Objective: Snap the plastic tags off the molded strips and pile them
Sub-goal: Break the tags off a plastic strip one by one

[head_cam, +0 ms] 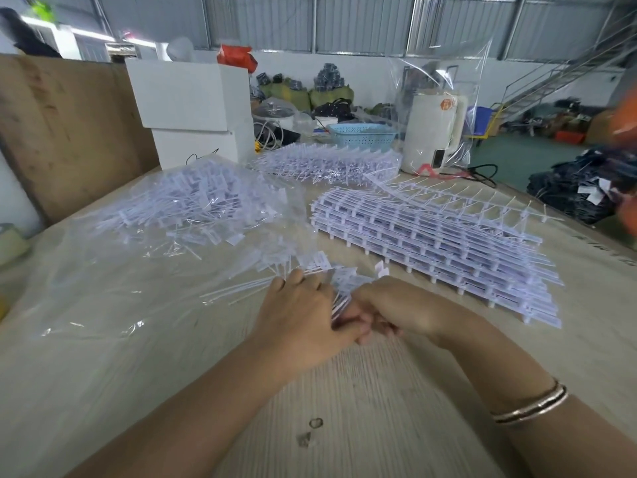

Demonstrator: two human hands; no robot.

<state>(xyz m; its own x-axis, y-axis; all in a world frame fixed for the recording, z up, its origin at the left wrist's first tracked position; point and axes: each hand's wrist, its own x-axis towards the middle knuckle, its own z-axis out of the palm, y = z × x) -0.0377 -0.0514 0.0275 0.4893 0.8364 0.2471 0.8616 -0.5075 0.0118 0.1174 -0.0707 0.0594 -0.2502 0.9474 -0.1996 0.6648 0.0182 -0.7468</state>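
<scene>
1. A person's forearms reach across a pale wood-grain bench (362, 391); a banded bracelet (529, 405) circles the right wrist.
2. The left hand (303, 315) and right hand (396, 305) meet over a bunch of tags (339, 298), both grips curled tight round it, knuckles touching; the fingers hide most of the bunch.
3. Loose white strands (238, 293) fan out to the left of the hands, lying on a clear plastic sheet (103, 298) that covers the left of the bench.
4. Farther back on that sheet sits the heap of snapped tags (193, 208).
5. To the right, a stack of molded strips (441, 250) lies flat, with one strip (482, 198) curving along its far edge.
6. Behind, a second bundle of strips (327, 162) lies near a blue basket (362, 134), white boxes (193, 108) and a white appliance (434, 129) wrapped in a clear bag.
7. A brown board (69, 132) stands at the far left.
</scene>
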